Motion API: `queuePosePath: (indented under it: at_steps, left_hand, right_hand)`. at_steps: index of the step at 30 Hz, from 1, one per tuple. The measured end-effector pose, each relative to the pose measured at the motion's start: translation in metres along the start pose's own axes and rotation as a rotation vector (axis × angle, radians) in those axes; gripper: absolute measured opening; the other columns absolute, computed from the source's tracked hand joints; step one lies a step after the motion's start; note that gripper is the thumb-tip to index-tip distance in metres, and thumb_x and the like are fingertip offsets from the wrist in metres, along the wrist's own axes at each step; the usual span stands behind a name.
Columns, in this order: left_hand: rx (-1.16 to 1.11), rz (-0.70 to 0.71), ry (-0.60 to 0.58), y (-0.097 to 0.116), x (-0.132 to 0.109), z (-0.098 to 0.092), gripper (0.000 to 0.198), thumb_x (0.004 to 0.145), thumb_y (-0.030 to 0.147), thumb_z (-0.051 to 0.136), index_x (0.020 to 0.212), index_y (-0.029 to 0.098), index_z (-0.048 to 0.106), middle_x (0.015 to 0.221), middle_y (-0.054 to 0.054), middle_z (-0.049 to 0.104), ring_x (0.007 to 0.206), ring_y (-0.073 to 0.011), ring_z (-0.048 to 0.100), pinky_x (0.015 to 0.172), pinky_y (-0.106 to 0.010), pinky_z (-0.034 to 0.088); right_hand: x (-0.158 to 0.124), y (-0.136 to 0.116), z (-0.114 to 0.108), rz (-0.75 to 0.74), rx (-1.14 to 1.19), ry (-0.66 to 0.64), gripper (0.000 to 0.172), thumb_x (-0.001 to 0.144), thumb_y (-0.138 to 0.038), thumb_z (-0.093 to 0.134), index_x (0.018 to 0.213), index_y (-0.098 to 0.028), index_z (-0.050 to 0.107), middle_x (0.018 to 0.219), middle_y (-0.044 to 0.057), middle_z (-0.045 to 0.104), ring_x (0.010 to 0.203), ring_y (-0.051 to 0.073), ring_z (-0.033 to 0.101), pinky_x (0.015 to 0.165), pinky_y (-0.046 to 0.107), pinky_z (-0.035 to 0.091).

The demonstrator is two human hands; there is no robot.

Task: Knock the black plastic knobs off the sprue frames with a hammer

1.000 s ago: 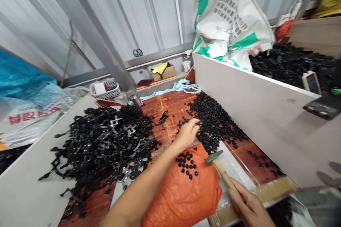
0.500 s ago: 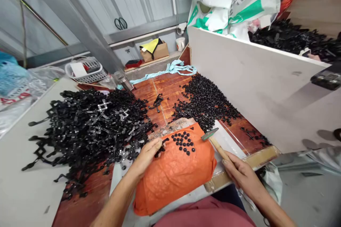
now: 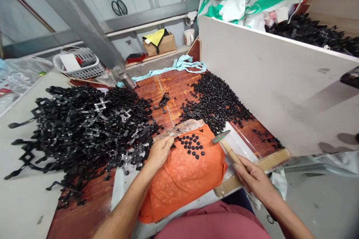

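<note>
My right hand (image 3: 251,175) is wrapped round the wooden handle of a small hammer (image 3: 230,152). Its greenish metal head hovers at the right edge of a block covered in orange cloth (image 3: 185,190). On the cloth's upper face stand several small round black caps (image 3: 192,145) in a loose cluster. Beside them, at the block's left edge, my left hand (image 3: 160,154) is closed on a black jointed part (image 3: 176,140), mostly hidden by the fingers. A stone slab (image 3: 182,129) shows behind the cloth.
A big heap of black jointed linkages (image 3: 84,127) lies at left, and a pile of small black pieces (image 3: 217,104) ahead. A pale board (image 3: 266,89) walls off the right. Behind are a grey basket (image 3: 89,71), a glass bottle (image 3: 123,76) and a white mug (image 3: 189,37).
My left hand has turned, and less of the black part shows between its fingers. The hammer stays at the cloth's right edge. The camera view has shifted slightly.
</note>
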State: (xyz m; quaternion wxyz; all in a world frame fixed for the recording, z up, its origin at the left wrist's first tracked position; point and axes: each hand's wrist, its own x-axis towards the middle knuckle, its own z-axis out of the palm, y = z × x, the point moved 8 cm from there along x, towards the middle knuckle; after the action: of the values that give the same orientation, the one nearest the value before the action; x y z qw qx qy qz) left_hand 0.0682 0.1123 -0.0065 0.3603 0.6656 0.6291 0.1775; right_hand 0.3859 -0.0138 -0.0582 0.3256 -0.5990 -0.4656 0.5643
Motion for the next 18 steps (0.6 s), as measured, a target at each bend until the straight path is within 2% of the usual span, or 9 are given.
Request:
queuePosePath:
  at_steps: [5, 13, 14, 16, 18]
  left_hand:
    - [0.039, -0.004, 0.004, 0.004, 0.003, 0.002, 0.042, 0.094, 0.051, 0.033, 0.062, 0.024, 0.039, 0.054, 0.003, 0.045, 0.058, -0.0161, 0.045, 0.061, -0.028, 0.028]
    - [0.164, 0.007, 0.018, 0.001, 0.006, 0.007, 0.040, 0.093, 0.049, 0.035, 0.065, 0.022, 0.043, 0.063, 0.001, 0.051, 0.066, -0.0163, 0.051, 0.063, -0.027, 0.027]
    - [0.158, 0.002, 0.012, -0.001, 0.007, 0.008, 0.040, 0.093, 0.049, 0.035, 0.066, 0.021, 0.044, 0.064, 0.002, 0.052, 0.066, -0.0162, 0.051, 0.063, -0.027, 0.027]
    - [0.134, 0.005, 0.002, -0.004, 0.008, 0.009, 0.040, 0.092, 0.049, 0.036, 0.066, 0.021, 0.045, 0.063, 0.002, 0.052, 0.065, -0.0160, 0.051, 0.063, -0.027, 0.027]
    - [0.100, 0.023, -0.011, -0.005, 0.010, 0.011, 0.041, 0.092, 0.050, 0.036, 0.065, 0.021, 0.046, 0.062, 0.002, 0.051, 0.064, -0.0158, 0.050, 0.062, -0.027, 0.026]
  right_hand:
    - [-0.001, -0.003, 0.000, 0.026, -0.013, 0.008, 0.081, 0.094, -0.070, 0.048, 0.152, -0.014, 0.040, 0.057, -0.009, 0.033, 0.043, 0.009, 0.034, 0.041, 0.021, 0.027]
    - [0.000, -0.003, -0.002, 0.012, -0.067, 0.025, 0.079, 0.095, -0.069, 0.047, 0.150, -0.013, 0.044, 0.055, -0.008, 0.036, 0.042, 0.010, 0.036, 0.040, 0.021, 0.029]
    - [0.000, -0.004, -0.003, 0.003, -0.087, 0.030, 0.077, 0.096, -0.068, 0.047, 0.150, -0.013, 0.045, 0.055, -0.008, 0.038, 0.042, 0.010, 0.038, 0.040, 0.021, 0.031]
    - [0.000, -0.012, -0.005, -0.056, -0.151, 0.057, 0.071, 0.097, -0.064, 0.046, 0.147, -0.014, 0.050, 0.062, -0.003, 0.054, 0.052, 0.014, 0.053, 0.047, 0.023, 0.043]
    - [0.001, -0.027, -0.008, -0.152, -0.253, 0.098, 0.061, 0.100, -0.059, 0.045, 0.143, -0.017, 0.057, 0.091, 0.005, 0.072, 0.083, 0.021, 0.069, 0.070, 0.027, 0.055]
